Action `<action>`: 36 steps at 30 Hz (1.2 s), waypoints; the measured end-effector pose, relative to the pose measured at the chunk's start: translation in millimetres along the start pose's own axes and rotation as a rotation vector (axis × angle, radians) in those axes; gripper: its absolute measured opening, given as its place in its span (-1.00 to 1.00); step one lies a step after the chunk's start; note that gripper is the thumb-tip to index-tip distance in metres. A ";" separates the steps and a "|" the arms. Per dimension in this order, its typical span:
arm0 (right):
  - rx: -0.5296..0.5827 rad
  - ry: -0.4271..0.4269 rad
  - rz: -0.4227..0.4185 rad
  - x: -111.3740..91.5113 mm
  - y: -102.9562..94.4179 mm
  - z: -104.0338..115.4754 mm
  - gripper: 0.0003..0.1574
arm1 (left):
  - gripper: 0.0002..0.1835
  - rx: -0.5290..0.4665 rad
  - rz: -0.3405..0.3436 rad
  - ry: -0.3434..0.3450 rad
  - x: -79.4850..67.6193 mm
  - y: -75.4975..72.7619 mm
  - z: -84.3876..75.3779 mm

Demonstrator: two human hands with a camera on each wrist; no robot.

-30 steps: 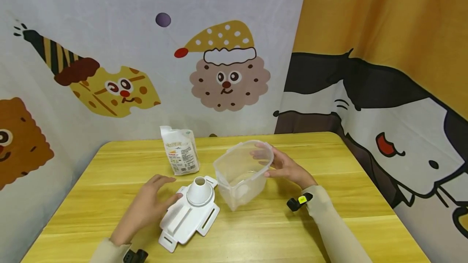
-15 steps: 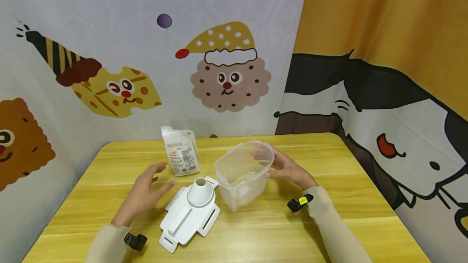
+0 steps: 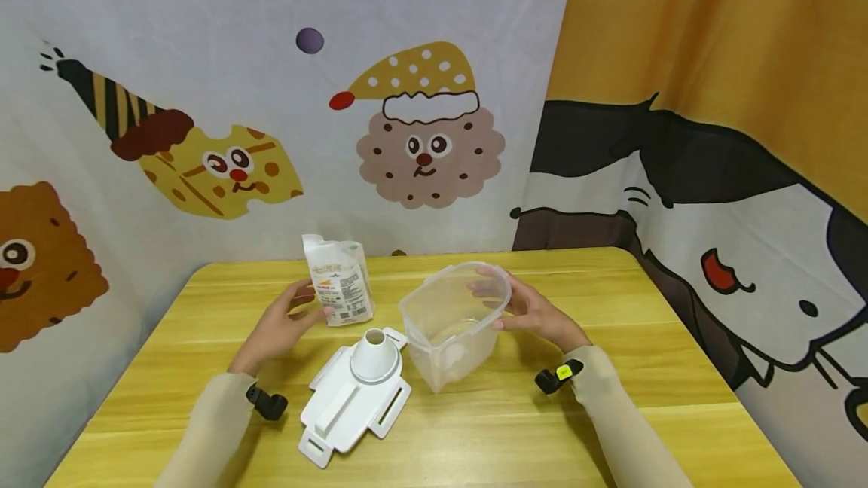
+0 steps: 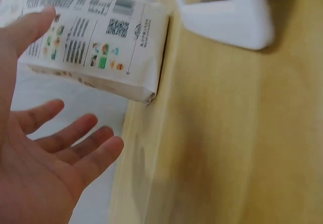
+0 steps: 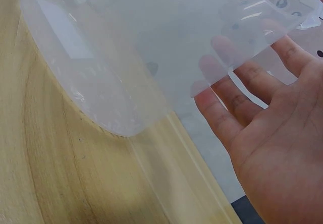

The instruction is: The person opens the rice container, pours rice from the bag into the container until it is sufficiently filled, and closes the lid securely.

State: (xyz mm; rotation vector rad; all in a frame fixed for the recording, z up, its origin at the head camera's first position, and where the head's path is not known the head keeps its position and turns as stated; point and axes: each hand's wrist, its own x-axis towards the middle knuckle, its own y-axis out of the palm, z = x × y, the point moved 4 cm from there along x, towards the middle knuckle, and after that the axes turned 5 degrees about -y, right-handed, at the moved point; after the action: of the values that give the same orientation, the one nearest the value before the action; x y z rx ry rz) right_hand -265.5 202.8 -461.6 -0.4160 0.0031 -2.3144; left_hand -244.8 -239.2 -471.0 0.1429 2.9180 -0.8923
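A white printed paper bag [image 3: 341,288] stands upright at the back left of the table. My left hand [image 3: 279,331] is at its left side, thumb in front of it and fingers spread; in the left wrist view the fingers [image 4: 91,156] are apart from the bag. My right hand [image 3: 539,316] rests against the right end of an upright, translucent plastic container [image 3: 447,356], with nothing plainly visible inside. Its fingers [image 5: 247,95] lie fairly straight along the far wall, fingertips showing through the plastic, and the thumb is on the near side.
A white plastic lid [image 3: 346,409] with slotted tabs and a raised cone-shaped spout [image 3: 374,360] lies between the bag and the container, closer to me. The wooden table [image 3: 515,435] ends at a printed cloth backdrop [image 3: 434,194] behind and to the right.
My left hand has moved from beside the lid, forward and away, to the left side of the bag. My right hand and the container have stayed in place.
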 end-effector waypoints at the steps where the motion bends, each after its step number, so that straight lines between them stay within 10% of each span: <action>1: 0.000 -0.001 0.000 -0.2 -0.2 -0.1 0.13 | -0.01 -0.013 0.013 -0.006 2.8 0.0 0.1; 19: 0.008 -0.008 0.002 -0.9 -0.3 -0.2 0.13 | -0.32 -0.161 0.128 0.067 37.9 10.1 6.7; 36: -0.004 0.005 0.001 -0.9 -0.2 -0.5 0.12 | -0.31 -0.194 0.113 0.050 40.9 15.6 14.3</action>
State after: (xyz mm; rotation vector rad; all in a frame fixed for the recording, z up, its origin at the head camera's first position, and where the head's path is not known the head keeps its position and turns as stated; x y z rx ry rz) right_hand -265.2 203.5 -462.3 -0.4118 0.0100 -2.3148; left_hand -282.8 -231.7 -496.0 0.3171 2.9858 -0.5947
